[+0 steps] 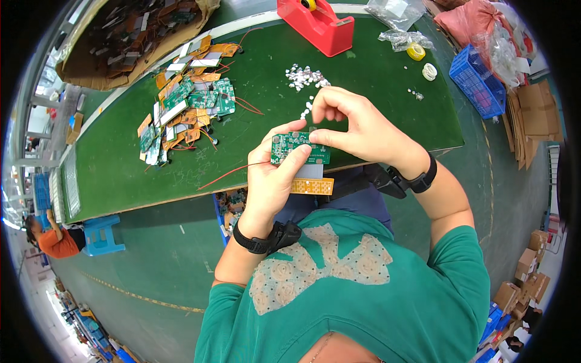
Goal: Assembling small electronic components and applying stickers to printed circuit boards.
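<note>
A pile of circuit boards (184,109) with orange strips and red wires is lying on the left of the green table (375,72). Nearer the middle, the left hand (272,178) is gripping a green circuit board (296,147) from below, its fingers closed on the board's lower edge, with a red wire (233,172) trailing left and an orange strip (311,186) hanging beneath. The right hand (354,124) is pinching the board's upper right edge, thumb and fingers together. Small white pieces (304,77) are lying just beyond, a red tape dispenser (319,27) farther back, and a blue basket (478,85) at the right.
</note>
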